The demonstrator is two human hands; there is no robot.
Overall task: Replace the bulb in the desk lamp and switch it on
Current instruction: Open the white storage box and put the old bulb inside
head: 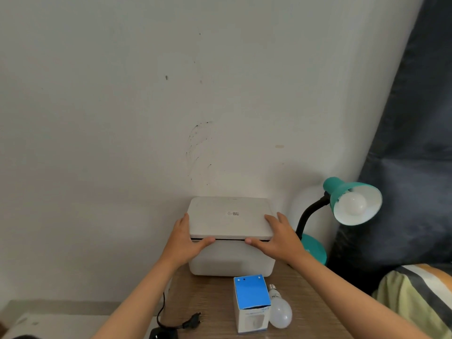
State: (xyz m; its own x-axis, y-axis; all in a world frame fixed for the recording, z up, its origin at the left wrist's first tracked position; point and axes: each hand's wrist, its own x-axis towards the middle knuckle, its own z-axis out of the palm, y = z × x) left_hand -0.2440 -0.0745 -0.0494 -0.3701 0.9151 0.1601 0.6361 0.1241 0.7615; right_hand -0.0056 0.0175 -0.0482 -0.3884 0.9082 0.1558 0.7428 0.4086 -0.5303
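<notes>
A teal desk lamp with a black gooseneck stands at the table's back right, a white bulb screwed into its shade, unlit. A loose white bulb lies on the wooden table beside a blue and white bulb box. Against the wall stands a white lidded box. My left hand grips its lid at the left front corner. My right hand grips the lid at the right front corner. A thin dark gap shows under the lid's front edge.
A black cord and plug lie on the table's front left. A dark curtain hangs on the right behind the lamp. Striped bedding fills the lower right. The white wall is close behind the box.
</notes>
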